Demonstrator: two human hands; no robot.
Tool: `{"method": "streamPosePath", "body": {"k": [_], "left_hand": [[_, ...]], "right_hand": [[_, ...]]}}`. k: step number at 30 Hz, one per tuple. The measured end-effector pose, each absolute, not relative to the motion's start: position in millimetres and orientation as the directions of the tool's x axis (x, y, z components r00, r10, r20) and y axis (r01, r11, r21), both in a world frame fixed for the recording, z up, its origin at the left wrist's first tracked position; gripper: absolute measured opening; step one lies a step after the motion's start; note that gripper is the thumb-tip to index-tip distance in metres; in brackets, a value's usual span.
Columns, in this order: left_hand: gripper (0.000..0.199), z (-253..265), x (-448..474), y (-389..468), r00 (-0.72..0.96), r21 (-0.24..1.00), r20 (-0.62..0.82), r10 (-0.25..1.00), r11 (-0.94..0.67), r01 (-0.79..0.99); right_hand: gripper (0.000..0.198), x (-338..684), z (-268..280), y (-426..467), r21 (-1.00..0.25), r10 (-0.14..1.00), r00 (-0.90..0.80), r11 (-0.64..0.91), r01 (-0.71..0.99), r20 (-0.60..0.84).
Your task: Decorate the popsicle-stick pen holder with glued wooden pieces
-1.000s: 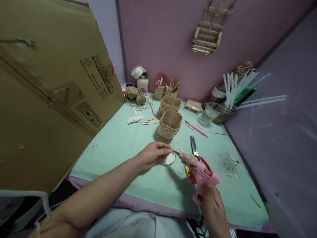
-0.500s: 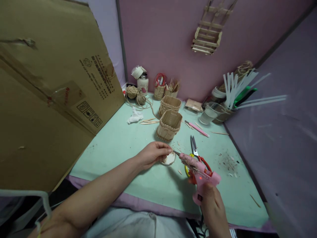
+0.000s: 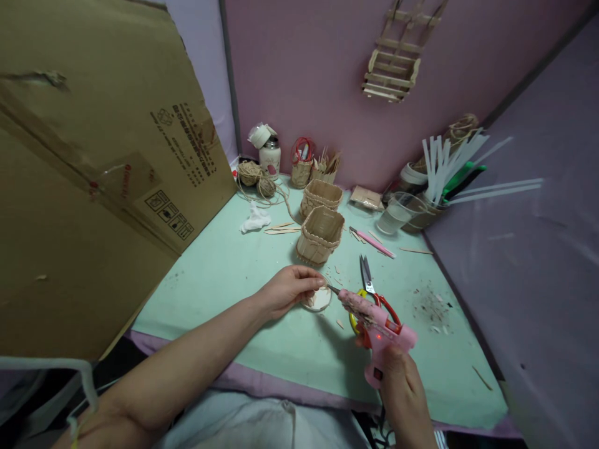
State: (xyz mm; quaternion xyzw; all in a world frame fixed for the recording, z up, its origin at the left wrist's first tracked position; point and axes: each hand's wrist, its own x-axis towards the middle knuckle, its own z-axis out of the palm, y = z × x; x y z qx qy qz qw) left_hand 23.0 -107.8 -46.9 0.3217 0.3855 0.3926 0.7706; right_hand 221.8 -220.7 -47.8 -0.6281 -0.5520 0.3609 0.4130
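In my right hand [image 3: 397, 374] is a pink hot glue gun [image 3: 374, 321], its red light on and its nozzle pointing left. The nozzle tip comes close to the fingertips of my left hand [image 3: 294, 290]. Those fingers are pinched together above a small round white disc [image 3: 319, 300] with a pale rim; what they hold is too small to make out. Partly behind the glue gun lie scissors [image 3: 369, 284] with red and yellow handles, blades pointing away from me. A small woven-looking basket [image 3: 321, 237] stands just beyond my left hand.
Behind that basket stands a second basket [image 3: 322, 196]. A pink pen-like tool [image 3: 373, 242], a clear plastic cup [image 3: 397, 215] and white glue sticks [image 3: 440, 165] lie to the right. Twine balls [image 3: 255, 178] sit at back left. A cardboard box [image 3: 107, 187] walls the left side.
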Motion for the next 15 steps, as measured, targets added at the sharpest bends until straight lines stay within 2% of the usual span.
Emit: {"method": "streamPosePath", "body": {"k": [8, 15], "left_hand": [[0.034, -47.3, 23.5, -107.0, 0.388, 0.801, -0.342, 0.856, 0.481, -0.355], [0.035, -46.2, 22.8, -106.7, 0.377, 0.808, -0.349, 0.858, 0.479, -0.343]], "right_hand": [[0.067, 224.0, -51.2, -225.1, -0.93, 0.974, 0.196, -0.177, 0.322, -0.118], [0.067, 223.0, -50.1, -224.9, -0.937, 0.975, 0.162, -0.195, 0.29, -0.152]]}}
